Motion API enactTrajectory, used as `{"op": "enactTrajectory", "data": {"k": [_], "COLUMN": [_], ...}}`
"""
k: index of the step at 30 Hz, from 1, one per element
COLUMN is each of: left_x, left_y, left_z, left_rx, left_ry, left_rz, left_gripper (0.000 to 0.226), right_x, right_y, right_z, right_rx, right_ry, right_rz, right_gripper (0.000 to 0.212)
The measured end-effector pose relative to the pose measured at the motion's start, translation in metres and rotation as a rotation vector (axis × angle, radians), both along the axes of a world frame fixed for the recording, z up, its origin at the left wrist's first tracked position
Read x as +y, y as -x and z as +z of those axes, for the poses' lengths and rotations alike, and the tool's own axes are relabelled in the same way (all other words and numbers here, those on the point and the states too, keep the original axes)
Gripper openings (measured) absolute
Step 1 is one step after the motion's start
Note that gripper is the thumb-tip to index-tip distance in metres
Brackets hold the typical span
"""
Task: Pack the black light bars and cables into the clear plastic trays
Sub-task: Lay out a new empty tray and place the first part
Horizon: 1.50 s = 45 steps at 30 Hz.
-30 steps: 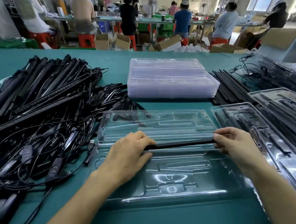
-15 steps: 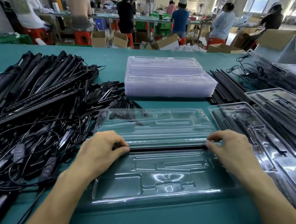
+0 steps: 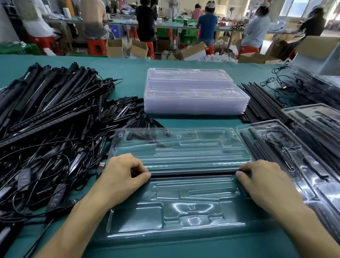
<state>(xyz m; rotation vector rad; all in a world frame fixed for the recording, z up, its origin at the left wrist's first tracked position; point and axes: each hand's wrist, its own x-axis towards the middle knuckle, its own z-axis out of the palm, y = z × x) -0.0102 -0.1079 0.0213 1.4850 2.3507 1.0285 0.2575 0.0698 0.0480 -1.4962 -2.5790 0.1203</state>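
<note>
Light bar (image 3: 193,173): now seated in the middle channel of the open tray (image 3: 189,206), lower than a second ago. Left hand (image 3: 124,176), right hand (image 3: 266,181): fingers curled, pressing its ends. One bar packed; cable outstanding.

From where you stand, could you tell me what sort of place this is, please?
Most likely a factory packing line: a stack of clear trays, a heap of black light bars and cables on a green worktable, and other workers at benches behind.
</note>
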Motion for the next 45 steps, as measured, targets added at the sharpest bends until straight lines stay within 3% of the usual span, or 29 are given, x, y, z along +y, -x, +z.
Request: {"op": "enactTrajectory", "data": {"k": [2,5,12,18,22,26,29,31,34,36,41,45], "left_x": [0.001,0.000,0.001,0.001,0.002,0.001,0.001,0.002,0.003,0.003,0.004,0.003], "left_y": [0.000,-0.001,0.004,0.004,0.003,0.003,0.003,0.002,0.003,0.004,0.003,0.000], "left_z": [-0.001,-0.001,0.000,-0.005,-0.006,-0.005,-0.005,-0.005,-0.007,-0.007,-0.007,-0.005], "left_rx": [0.018,0.008,-0.079,-0.059,0.042,0.054,0.053,0.064,0.073,0.061,0.035,0.135], "left_ry": [-0.001,-0.037,-0.143,-0.042,0.003,0.019,0.010,0.005,0.004,0.000,0.003,0.064], "left_rz": [0.005,0.024,0.120,0.111,0.143,0.150,0.158,0.171,0.174,0.169,0.140,0.114], "left_gripper": [0.017,0.017,0.015,0.032,0.036,0.037,0.037,0.037,0.036,0.036,0.034,0.048], "right_x": [0.005,0.017,0.036,0.046,0.055,0.053,0.047,0.049,0.051,0.045,0.025,0.017], "right_y": [0.013,0.060,0.190,0.245,0.258,0.263,0.257,0.244,0.204,0.166,0.072,0.020], "right_z": [0.007,0.019,0.014,0.005,0.011,0.012,0.010,0.013,0.024,0.030,0.019,-0.001], "right_rx": [-0.033,0.123,0.282,0.185,0.123,0.032,0.039,0.162,0.456,0.536,0.303,0.228], "right_ry": [-0.016,-0.071,0.135,0.223,0.270,0.149,0.020,-0.038,0.071,0.142,0.111,0.122], "right_rz": [-0.013,0.116,0.444,0.247,0.175,0.158,0.169,0.215,0.380,0.501,0.623,0.524], "right_gripper": [0.036,0.023,0.032,0.014,0.023,0.014,0.013,0.009,0.015,0.015,0.016,0.017]}}
